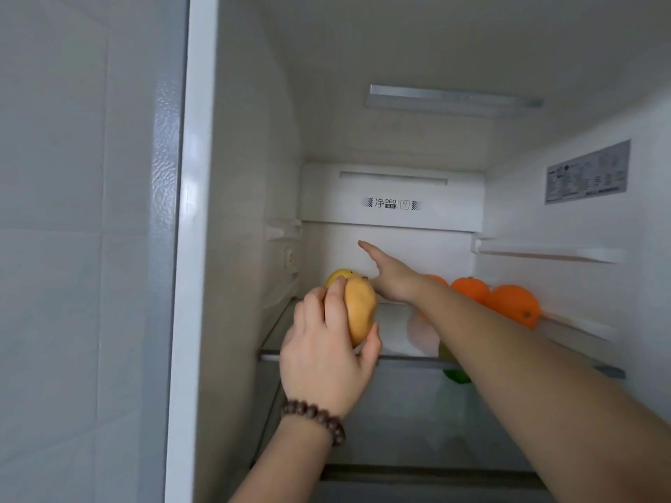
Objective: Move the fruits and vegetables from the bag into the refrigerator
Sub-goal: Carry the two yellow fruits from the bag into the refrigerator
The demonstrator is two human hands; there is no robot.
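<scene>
We have a yellow-orange mango (pixel 360 309) in our left hand (pixel 326 343), held just above the front part of the glass shelf (pixel 399 352) in the refrigerator (pixel 254 176). The fingers curl over its top and the thumb wraps underneath, so the grip is closed around the fruit. Its long axis runs close to upright, leaning a little to the right at the top, with the blunt upper end toward the back wall.

Just behind it, a second yellow fruit (pixel 343 274) sits on the shelf near the left wall. Our right hand (pixel 390 275) reaches deep to the back beside that fruit, index finger stretched out; whether the other fingers hold anything we cannot tell. Three oranges (pixel 513 303) line up at the back right, and something green (pixel 456 375) shows through the glass on the level below.

We judge the step to be placing: the mango is at the shelf but not yet released. The next move probably calls for lowering it onto its side in the free space, so it will not roll toward the shelf's edge.
</scene>
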